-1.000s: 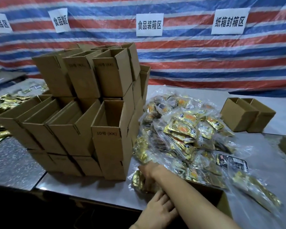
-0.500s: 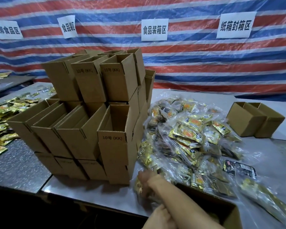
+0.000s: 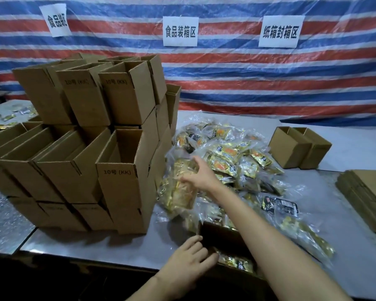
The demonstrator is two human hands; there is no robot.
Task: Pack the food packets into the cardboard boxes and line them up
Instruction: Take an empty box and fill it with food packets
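Pinching a packet (image 3: pixel 182 192) above the pile (image 3: pixel 232 157) with the fingers of the right hand (image 3: pixel 197 175). Gripping the rim of the box (image 3: pixel 221 235) at the surface's (image 3: pixel 117 242) front edge with the curled fingers of the left hand (image 3: pixel 188 256).

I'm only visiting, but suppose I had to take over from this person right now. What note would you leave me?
Left hand: grips the near rim of the open box at the table's front edge.
Right hand: out over the heap, pinching a clear bag of gold packets.
Things: heap of food packets mid-table; stack of open cardboard boxes to its left; two more boxes at the right rear.
Done: a few packets lie in the open box.
Left: fill that box, pack the others, line them up.
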